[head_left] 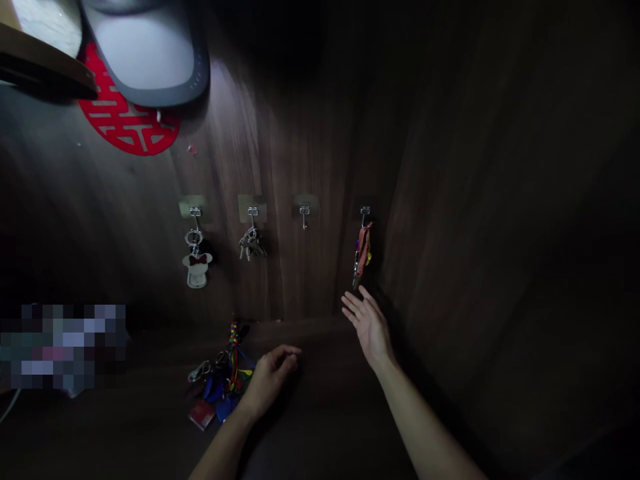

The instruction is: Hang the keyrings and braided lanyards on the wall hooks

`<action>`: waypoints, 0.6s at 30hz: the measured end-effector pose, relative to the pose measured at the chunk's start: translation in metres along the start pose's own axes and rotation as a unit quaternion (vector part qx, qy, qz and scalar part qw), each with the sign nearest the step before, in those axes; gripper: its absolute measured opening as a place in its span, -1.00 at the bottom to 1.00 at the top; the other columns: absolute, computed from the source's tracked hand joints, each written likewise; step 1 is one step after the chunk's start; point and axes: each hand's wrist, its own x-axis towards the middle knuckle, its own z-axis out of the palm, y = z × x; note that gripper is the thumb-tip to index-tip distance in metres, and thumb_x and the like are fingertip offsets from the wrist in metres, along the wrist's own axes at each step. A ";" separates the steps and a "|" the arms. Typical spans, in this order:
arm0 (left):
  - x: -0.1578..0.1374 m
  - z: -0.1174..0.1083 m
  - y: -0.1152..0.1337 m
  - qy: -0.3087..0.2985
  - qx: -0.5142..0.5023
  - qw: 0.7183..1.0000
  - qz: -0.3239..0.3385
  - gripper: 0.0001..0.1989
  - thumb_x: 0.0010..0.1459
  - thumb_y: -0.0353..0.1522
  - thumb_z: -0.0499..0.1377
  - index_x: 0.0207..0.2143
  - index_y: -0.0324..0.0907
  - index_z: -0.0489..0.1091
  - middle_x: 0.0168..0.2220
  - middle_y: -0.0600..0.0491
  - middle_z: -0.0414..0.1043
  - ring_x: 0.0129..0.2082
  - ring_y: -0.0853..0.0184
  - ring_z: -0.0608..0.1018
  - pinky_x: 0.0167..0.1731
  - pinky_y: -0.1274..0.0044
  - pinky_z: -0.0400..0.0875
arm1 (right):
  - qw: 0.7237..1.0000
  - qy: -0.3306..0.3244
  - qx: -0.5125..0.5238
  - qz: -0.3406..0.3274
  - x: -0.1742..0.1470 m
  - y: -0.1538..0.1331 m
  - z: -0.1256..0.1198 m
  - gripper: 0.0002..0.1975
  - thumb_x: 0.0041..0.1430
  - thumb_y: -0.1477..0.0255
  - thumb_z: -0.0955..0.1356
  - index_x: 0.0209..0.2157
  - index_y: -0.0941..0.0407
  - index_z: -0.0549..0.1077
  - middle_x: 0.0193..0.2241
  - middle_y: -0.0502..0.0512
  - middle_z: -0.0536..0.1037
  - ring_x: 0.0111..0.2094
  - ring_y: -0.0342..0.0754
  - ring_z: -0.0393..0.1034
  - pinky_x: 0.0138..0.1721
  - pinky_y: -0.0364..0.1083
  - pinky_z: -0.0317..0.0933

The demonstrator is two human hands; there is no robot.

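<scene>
My right hand [373,330] is open, palm turned up and fingers spread, just below a set of keys on an orange strap [365,250]. Those keys hang from the rightmost hook [365,211] on the wood panel. Over the dark shelf surface, my left hand [273,377] is loosely curved, index finger and thumb apart, with nothing visible in it. Beside it on the left lies a pile of keys and key fobs [215,387], including blue fobs, a red tag [202,415] and a multicoloured braided cord [234,333]. My left wrist partly covers the pile.
A mouse-shaped keychain [197,267] hangs on the leftmost hook, and a bunch of keys [253,245] on the second. The third hook [305,212] is bare. Above are a grey device [145,50] and a red round paper cut-out [143,137]. A blurred-out object [65,347] lies left.
</scene>
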 end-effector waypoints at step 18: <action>-0.007 -0.003 0.009 -0.034 0.103 0.991 0.075 -0.76 0.15 -0.34 0.01 -0.24 -0.12 0.46 -0.23 0.06 0.52 -0.23 0.32 0.50 -0.18 0.57 0.30 | 0.939 -0.118 -0.323 0.024 -0.026 0.046 0.009 -0.71 -0.01 0.18 0.34 -0.38 0.10 0.50 -0.39 0.12 0.57 -0.40 -0.02 0.42 -0.49 -0.13 0.25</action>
